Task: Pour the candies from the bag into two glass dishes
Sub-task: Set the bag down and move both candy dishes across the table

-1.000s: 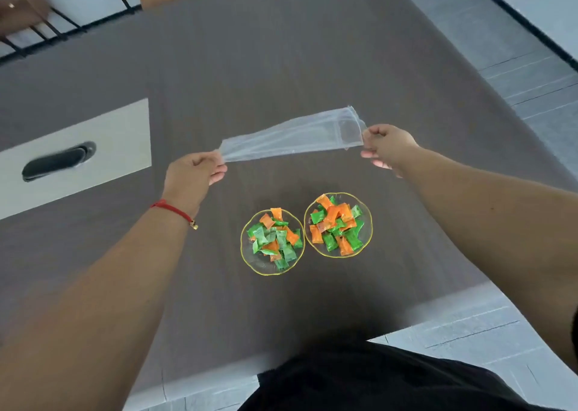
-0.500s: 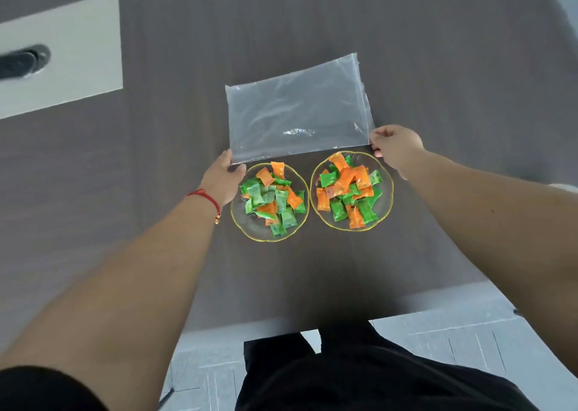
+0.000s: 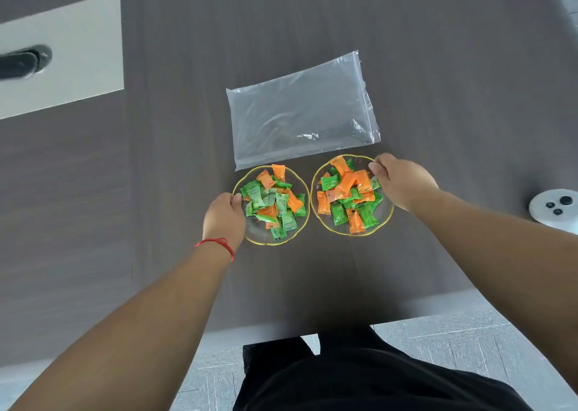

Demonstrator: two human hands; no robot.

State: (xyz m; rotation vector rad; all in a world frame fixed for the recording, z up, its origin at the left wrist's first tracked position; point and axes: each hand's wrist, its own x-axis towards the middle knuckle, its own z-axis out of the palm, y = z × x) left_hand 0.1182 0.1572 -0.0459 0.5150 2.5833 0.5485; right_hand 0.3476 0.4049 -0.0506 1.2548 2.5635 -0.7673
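Change: both hands off the bag since half a second ago, now at the two dishes; bag left flat on the table, no longer pinched at its near corners.
Bag (image 3: 301, 115): clear, empty, lying flat and slightly skewed just beyond the dishes, near edge close to the rims of both.
Candies (image 3: 275, 202): wrapped, green and orange, piled in both dishes.
Left dish (image 3: 266, 241): round glass with a yellowish rim, standing on the table, mixed green and orange pile inside, bare glass at the near side.
Right dish (image 3: 386, 215): same kind, just beside the left one, rims nearly touching; cannot tell whether in contact.
Left hand (image 3: 223, 218): at the left rim of the left dish, fingers curled, thumb at the edge; seems to pinch the rim, though the fingertips lie hidden.
Right hand (image 3: 400, 180): at the far right rim of the right dish, fingers bent down over the edge and part of the pile; actual grip on glass not clear.
Red cord (image 3: 217, 244): around the left wrist.
Table (image 3: 438, 66): dark grey-brown, wood-grained.
Pale panel (image 3: 78, 54): far left, with a dark handle-like object on it.
White round item (image 3: 555, 209): right edge, with dark buttons.
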